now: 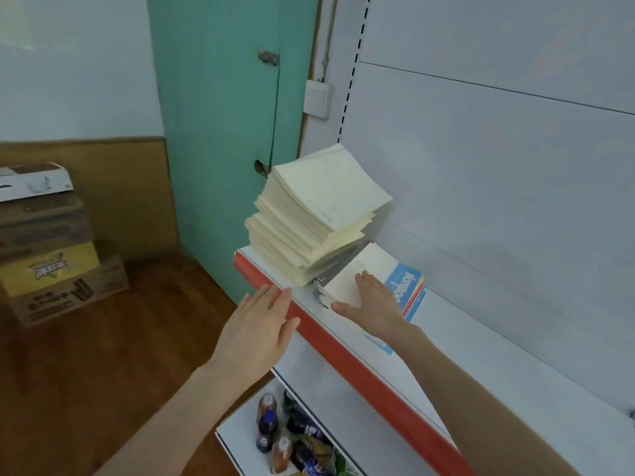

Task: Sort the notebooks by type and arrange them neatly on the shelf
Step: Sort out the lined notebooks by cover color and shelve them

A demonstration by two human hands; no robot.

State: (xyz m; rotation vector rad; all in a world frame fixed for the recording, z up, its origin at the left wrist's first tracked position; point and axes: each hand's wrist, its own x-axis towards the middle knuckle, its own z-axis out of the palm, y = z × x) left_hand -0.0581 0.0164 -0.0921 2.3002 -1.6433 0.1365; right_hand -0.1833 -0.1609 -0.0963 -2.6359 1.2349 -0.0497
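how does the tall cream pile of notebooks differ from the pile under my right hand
The cream pile is tall and fanned askew; the white-and-blue pile is low. The cream pile is untouched; the right hand rests flat on the other. Both sit on the shelf.

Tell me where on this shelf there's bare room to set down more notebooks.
Bare shelf runs right of the blue-and-white notebooks, between the red front edge and the back panel. The left end is crowded: the cream stack sits close beside those notebooks.

Notebook stack (316,218) left of notebook (360,276).
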